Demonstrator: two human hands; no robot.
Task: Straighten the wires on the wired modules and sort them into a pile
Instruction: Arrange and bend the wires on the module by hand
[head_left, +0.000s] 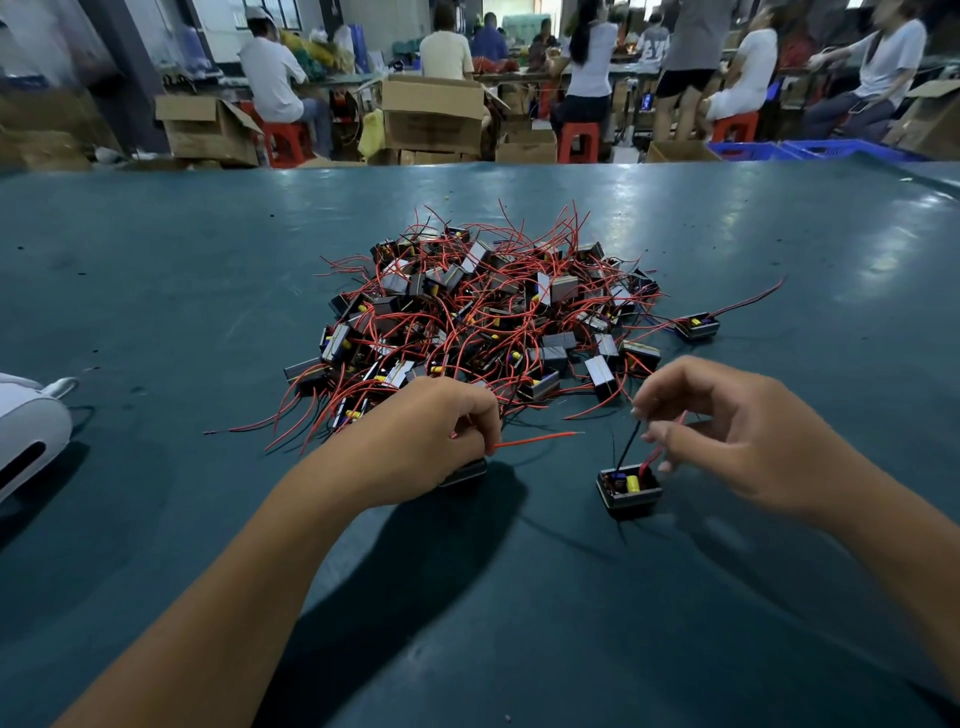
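Head camera looks down on a dark green table (156, 291) with a big tangled heap of wired modules (483, 312) in the middle. Just in front of the heap, the left hand (415, 441) curls around 1 small black module (465, 472), mostly hidden under the palm, and a red wire (535, 440) sticks out from its fingers. That grip likely keeps the box from sliding. In front of the heap and to its right, the right hand (737, 441) pinches the black wire and red wire of a second module (628, 488). I think the pull is meant to make the wires straight. The 2 hands are apart. 1 lone module (697, 326) with straight wires lies just right of the heap, maybe the start of the sorted pile.
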